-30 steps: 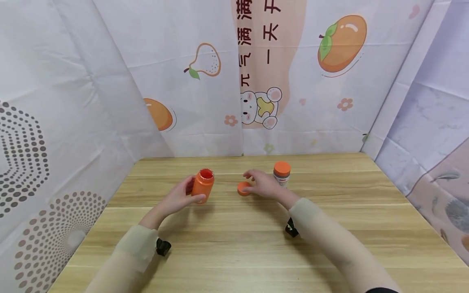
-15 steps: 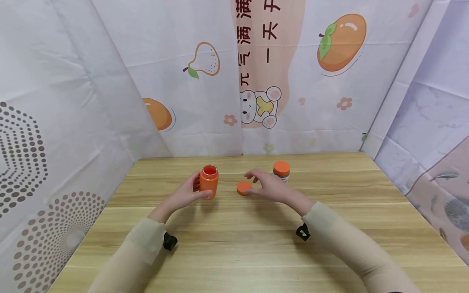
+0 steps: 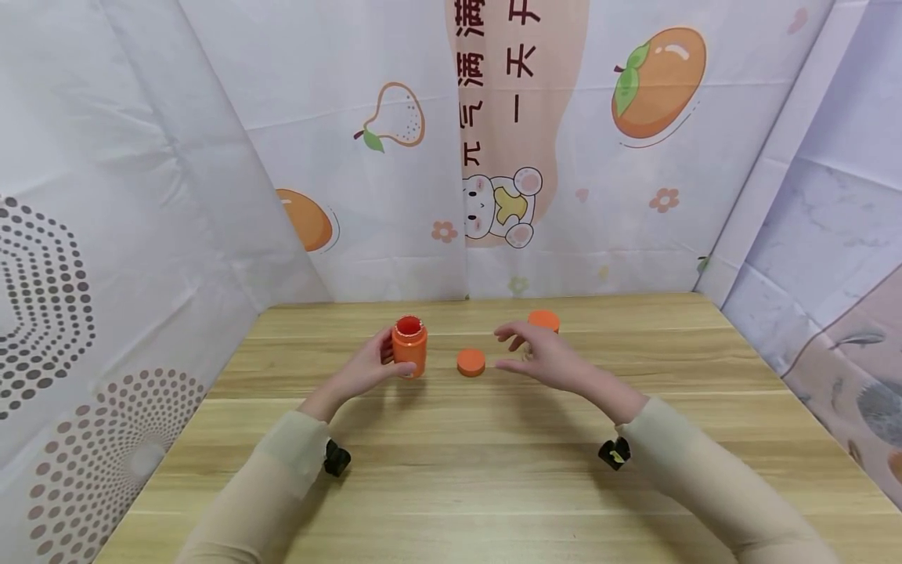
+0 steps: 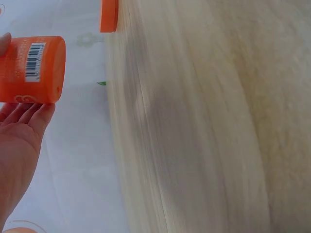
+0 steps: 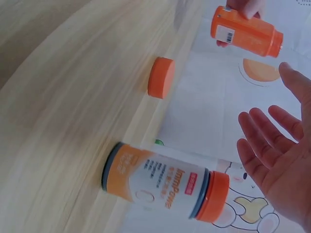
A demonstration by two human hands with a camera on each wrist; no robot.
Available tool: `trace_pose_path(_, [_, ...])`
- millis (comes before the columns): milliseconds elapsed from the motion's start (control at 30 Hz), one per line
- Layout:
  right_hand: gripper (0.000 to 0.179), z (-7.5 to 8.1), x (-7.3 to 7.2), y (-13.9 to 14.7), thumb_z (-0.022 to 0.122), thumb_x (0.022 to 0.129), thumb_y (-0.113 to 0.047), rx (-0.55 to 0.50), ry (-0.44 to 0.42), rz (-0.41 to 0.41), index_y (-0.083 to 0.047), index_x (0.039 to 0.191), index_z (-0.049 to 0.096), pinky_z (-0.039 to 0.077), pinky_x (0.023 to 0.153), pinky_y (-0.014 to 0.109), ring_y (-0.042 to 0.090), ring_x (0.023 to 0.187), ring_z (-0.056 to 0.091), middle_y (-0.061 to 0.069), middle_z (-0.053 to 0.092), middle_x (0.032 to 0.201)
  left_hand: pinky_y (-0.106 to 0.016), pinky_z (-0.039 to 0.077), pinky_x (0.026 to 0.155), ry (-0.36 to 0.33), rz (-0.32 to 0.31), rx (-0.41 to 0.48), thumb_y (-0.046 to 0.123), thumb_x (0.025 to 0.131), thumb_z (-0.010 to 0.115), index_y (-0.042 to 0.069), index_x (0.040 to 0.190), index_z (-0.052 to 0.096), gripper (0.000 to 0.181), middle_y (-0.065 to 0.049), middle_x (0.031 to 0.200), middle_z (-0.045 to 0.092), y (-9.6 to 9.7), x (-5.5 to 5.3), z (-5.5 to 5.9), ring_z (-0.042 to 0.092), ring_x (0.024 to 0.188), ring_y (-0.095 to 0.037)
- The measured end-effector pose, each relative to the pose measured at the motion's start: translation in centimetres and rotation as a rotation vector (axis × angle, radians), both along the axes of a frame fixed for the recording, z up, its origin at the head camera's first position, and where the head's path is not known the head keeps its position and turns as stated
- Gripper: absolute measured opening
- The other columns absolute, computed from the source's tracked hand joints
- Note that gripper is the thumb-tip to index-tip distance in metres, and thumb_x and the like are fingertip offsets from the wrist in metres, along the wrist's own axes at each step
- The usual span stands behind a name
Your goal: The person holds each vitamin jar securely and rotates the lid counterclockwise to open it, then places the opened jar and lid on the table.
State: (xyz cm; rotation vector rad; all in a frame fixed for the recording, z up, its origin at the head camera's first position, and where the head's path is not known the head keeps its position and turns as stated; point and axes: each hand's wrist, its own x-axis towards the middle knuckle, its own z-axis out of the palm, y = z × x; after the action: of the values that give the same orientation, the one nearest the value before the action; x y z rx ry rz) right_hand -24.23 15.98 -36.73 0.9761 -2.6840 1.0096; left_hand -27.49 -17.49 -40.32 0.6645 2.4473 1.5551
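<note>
Left of centre in the head view, the left hand (image 3: 368, 370) grips an uncapped orange plastic bottle (image 3: 411, 354) above the pale wooden table (image 3: 451, 478); its opening looks done. A round orange plastic lid (image 3: 470, 362) lies near mid-frame, unfitted. Right of it, the right hand (image 3: 551, 360) spreads, holding nothing, near a capped white-and-orange jar (image 5: 155, 179).

Pairs are counted at one wooden table (image 3: 451, 486).
Two bottles are seen: one orange bottle (image 3: 410, 356) left of the frame's centre, one labelled bottle (image 5: 160, 180) low in the right wrist view. Two lids are counted: one loose lid (image 3: 470, 362) just below centre, one fitted lid (image 3: 544, 319) right of centre. Two hands are shown: one left hand (image 3: 366, 368), one right hand (image 3: 548, 360).
</note>
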Motion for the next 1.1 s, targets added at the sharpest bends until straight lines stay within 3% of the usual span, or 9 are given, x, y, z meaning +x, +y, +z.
trace_pose_path(233, [0.045, 0.3, 1.0, 1.7, 0.077, 0.085, -0.020, -0.026, -0.020, 0.026, -0.006, 0.124, 0.059, 0.050, 0.075, 0.038, 0.025, 0.095, 0.061, 0.003, 0.062, 0.111, -0.045, 0.040, 0.102, -0.010, 0.005, -0.015, 0.019, 0.083, 0.079, 0.006, 0.145, 0.034, 0.077, -0.013, 0.135, 0.052, 0.5, -0.7, -0.4, 0.052, 0.121, -0.029])
trace_pose_path(500, [0.045, -0.1, 1.6, 3.3, 0.078, 0.084, -0.021, -0.028, 0.010, 0.016, -0.010, 0.124, 0.060, 0.048, 0.074, 0.037, 0.017, 0.091, 0.061, -0.003, 0.063, 0.106, -0.046, 0.039, 0.102, -0.032, 0.013, -0.031, 0.015, 0.082, 0.079, 0.004, 0.140, 0.034, 0.074, -0.015, 0.133, 0.051, 1.5, -1.6, -1.1, 0.051, 0.121, -0.031])
trace_pose_path(700, [0.040, -0.5, 1.7, 4.4, 0.076, 0.086, -0.019, -0.036, -0.005, 0.001, -0.010, 0.122, 0.060, 0.047, 0.074, 0.048, 0.023, 0.092, 0.062, 0.001, 0.064, 0.108, -0.046, 0.039, 0.103, -0.038, 0.019, -0.053, 0.015, 0.081, 0.080, 0.004, 0.135, 0.038, 0.069, -0.014, 0.130, 0.053, 2.3, -2.4, -2.1, 0.052, 0.120, -0.030])
trace_pose_path(900, [0.041, -0.5, 2.0, 5.2, 0.075, 0.087, -0.021, -0.039, -0.018, -0.013, -0.009, 0.123, 0.060, 0.047, 0.076, 0.044, 0.016, 0.093, 0.060, 0.005, 0.065, 0.110, -0.045, 0.039, 0.103, -0.065, 0.035, -0.065, 0.013, 0.081, 0.080, 0.005, 0.133, 0.039, 0.067, -0.012, 0.128, 0.055, 2.5, -2.8, -2.9, 0.053, 0.118, -0.027])
trace_pose_path(1100, [0.041, -0.5, 2.1, 5.9, 0.076, 0.086, -0.017, -0.040, -0.014, -0.028, -0.008, 0.123, 0.059, 0.046, 0.075, 0.039, 0.018, 0.093, 0.061, 0.009, 0.064, 0.112, -0.046, 0.037, 0.104, -0.095, 0.034, -0.048, 0.012, 0.080, 0.080, 0.005, 0.133, 0.039, 0.068, -0.012, 0.129, 0.054, 2.4, -3.1, -3.4, 0.052, 0.119, -0.028])
